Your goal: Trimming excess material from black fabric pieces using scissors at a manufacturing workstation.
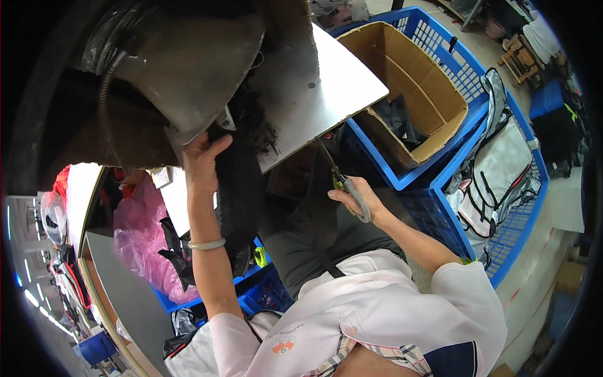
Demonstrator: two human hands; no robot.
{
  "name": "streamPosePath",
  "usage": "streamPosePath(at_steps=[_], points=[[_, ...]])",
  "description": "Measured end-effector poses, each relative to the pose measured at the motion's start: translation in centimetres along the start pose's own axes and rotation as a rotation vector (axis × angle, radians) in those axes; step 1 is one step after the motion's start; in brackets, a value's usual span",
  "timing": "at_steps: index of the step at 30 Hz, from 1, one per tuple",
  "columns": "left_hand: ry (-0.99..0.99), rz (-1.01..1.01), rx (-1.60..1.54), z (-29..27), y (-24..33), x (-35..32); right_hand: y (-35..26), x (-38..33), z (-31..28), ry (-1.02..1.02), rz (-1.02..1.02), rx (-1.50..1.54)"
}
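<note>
My left hand [202,157] is closed at the top of a piece of black fabric [237,182], which hangs down beside my forearm. Its thumb and fingers are just below a small metal part [225,119] of a dark machine [188,63]; some fingertips are hidden there. In my right hand [364,196] is a pair of scissors [355,198] with grey-wrapped handles. The blades point up and left, beneath the edge of a white worktop [339,81]; I cannot tell whether they are apart. The two hands are well separated.
Right of the worktop, a cardboard box [433,75] with dark pieces inside sits in a blue crate [377,154]. Another blue crate [502,264] holds white and grey bags [502,163]. Pink plastic sheeting [147,232] bulges at left, beside a grey panel [129,276].
</note>
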State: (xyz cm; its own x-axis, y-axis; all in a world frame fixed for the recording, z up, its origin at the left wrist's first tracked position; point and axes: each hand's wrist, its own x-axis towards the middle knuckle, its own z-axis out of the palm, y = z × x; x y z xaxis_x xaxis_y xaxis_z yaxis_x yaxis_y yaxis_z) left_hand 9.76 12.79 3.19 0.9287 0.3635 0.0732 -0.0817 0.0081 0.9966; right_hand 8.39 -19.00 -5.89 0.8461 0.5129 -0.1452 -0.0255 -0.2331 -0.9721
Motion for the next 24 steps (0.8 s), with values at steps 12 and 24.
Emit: streamPosePath(at_steps=[12,24], points=[[0.083,-0.209,-0.338,8.9,-3.6,-11.3,-1.6,0.5,1.9,0.234,0.067,0.248],[0.816,-0.818,0.835,-16.3,-24.5,-25.4,4.7,2.2,-18.4,0.605,0.189,0.623]])
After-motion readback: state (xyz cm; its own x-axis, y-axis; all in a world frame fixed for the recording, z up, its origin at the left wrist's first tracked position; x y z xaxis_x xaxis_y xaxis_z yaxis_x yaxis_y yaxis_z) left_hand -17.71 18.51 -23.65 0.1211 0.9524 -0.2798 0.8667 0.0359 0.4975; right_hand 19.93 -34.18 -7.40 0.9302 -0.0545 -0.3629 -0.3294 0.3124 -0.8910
